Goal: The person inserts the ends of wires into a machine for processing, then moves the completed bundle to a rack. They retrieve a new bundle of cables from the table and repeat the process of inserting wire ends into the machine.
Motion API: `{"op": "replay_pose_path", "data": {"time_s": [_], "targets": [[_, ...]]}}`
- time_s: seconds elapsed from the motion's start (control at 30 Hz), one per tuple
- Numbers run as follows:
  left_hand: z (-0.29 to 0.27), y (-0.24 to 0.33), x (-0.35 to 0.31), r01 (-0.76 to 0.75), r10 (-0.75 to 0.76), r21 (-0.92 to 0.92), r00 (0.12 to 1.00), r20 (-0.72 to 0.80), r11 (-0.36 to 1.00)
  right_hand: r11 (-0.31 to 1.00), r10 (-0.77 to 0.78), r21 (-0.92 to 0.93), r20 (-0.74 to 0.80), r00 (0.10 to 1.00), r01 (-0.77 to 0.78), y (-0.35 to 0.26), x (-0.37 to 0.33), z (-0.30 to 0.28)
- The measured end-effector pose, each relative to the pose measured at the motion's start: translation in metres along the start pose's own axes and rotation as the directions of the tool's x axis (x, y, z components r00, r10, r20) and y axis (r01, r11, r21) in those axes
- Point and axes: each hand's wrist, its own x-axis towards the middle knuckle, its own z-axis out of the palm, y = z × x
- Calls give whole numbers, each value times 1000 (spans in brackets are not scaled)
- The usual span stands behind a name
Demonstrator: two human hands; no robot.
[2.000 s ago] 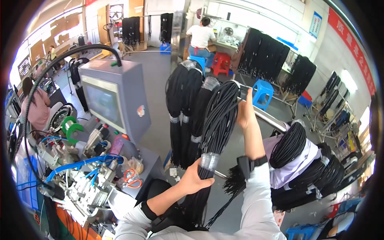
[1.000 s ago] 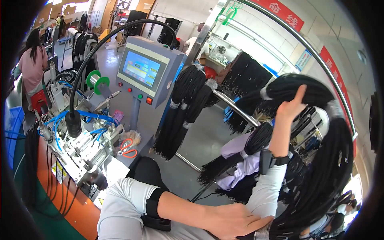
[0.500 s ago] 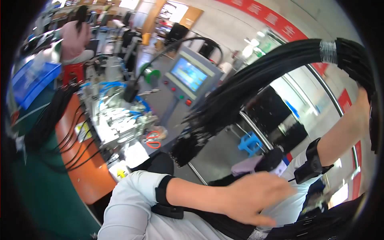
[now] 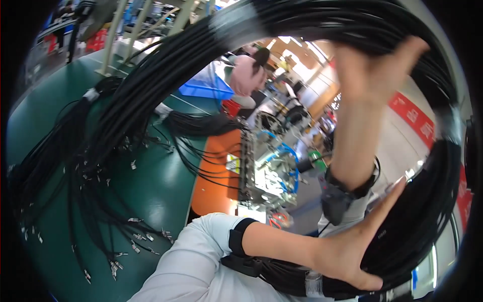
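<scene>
A thick loop of black cables [image 4: 151,75], bound with bands of clear film, arches across the top of the head view and down its right side. Its loose ends hang at the left over the green table [image 4: 156,196], with small metal terminals [image 4: 136,246] at the tips. My right hand [image 4: 370,75], raised and blurred, holds the upper part of the loop with thumb and fingers parted around it. Lower down, my left hand [image 4: 347,251] cradles the loop's near side, thumb spread from the fingers. Part of the fingers of both hands is hidden.
Other black cable bundles lie on the table, one [image 4: 201,122] beside an orange board [image 4: 214,189]. Past the board stands a metal machine [image 4: 271,173] with blue tubes. A blue tray [image 4: 206,83] is at the far table edge. A person in pink [image 4: 246,75] sits beyond.
My view has turned left toward the green table. The cable loop has swung leftward, bringing its loose ends over the table. My left hand has come up against the loop.
</scene>
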Motion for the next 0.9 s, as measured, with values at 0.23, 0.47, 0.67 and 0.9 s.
{"op": "replay_pose_path", "data": {"time_s": [0.23, 0.47, 0.67, 0.9], "targets": [[-55, 32, 8, -129, 251, 781, 967, -36, 611, 403, 911, -396, 261, 320, -825, 31, -128, -141], [-156, 69, 48, -301, 652, 927, 662, 371, -222, -40, 883, 44, 470, -14, -998, -29, -322, -219], [-281, 114, 88, -48, 739, 953, 620, 264, -300, 126, 962, 444, 164, 219, -887, -37, -317, -190], [-448, 153, 33, 626, 807, 731, 562, -182, -272, 237, 967, 204, -145, 210, -950, -7, -266, -184]]}}
